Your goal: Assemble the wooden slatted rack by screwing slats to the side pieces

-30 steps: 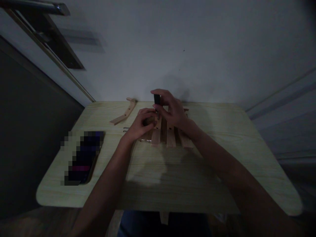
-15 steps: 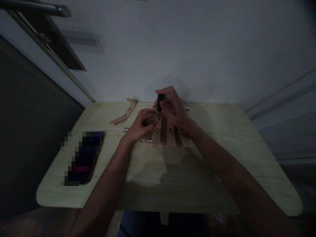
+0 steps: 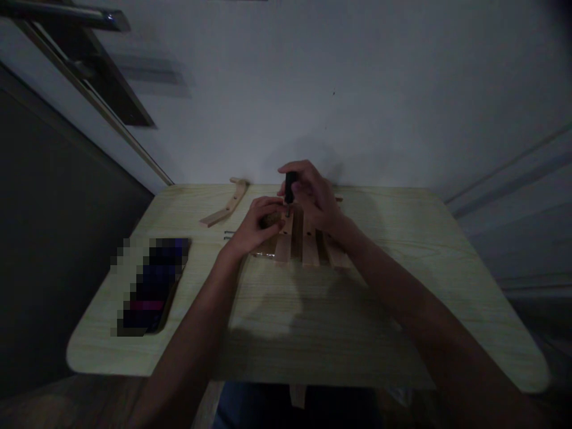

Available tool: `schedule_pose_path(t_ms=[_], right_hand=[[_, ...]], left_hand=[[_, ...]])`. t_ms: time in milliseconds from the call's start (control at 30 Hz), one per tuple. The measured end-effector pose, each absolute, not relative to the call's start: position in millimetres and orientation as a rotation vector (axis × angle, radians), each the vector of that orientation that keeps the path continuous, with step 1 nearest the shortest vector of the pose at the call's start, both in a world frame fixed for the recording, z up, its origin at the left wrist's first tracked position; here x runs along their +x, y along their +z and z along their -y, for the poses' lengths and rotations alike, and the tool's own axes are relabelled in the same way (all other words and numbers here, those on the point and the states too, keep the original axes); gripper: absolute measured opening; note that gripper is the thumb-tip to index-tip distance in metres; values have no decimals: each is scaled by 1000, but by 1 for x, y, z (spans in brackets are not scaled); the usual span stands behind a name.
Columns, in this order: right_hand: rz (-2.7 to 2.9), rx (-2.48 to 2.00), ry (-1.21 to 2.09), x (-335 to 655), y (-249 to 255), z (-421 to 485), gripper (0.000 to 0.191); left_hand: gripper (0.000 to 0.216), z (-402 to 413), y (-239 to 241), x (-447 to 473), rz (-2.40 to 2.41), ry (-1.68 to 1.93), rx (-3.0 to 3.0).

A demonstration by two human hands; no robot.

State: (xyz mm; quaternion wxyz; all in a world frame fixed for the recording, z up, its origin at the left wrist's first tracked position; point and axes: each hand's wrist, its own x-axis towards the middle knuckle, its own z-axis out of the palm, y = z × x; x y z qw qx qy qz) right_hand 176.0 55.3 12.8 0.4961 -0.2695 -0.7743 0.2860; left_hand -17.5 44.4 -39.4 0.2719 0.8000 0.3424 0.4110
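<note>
My right hand (image 3: 317,199) is closed around the black handle of a screwdriver (image 3: 290,187), its fingertips wrapped near the top. The screwdriver stands upright, tip down on the leftmost of three light wooden strips (image 3: 283,250). Curled at the left side of that same strip is my left hand (image 3: 257,225), thumb near me and fingers on the far side, close to the screwdriver's tip. Beneath the strips lies a brownish piece with a shiny clear edge (image 3: 263,255). Small dark holes show in the strips. Whether a screw sits under the tip is hidden.
A bent wooden piece with holes (image 3: 232,205) lies at the back left of the pale table (image 3: 379,322). Two thin screws (image 3: 229,235) are left of my left hand. A partly pixelated phone (image 3: 156,292) rests further left. Behind stands a white door with a handle (image 3: 107,19).
My right hand's fingers have shifted slightly left and down around the screwdriver's handle. My left hand and the strips stay nearly where they were.
</note>
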Motion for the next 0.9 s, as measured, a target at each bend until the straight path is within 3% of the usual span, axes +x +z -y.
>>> schedule_pose_path(t_ms=[900], right_hand=[[1806, -609, 753, 176, 12, -56, 33]], left_hand=[[25, -44, -38, -17, -915, 1105, 2172]])
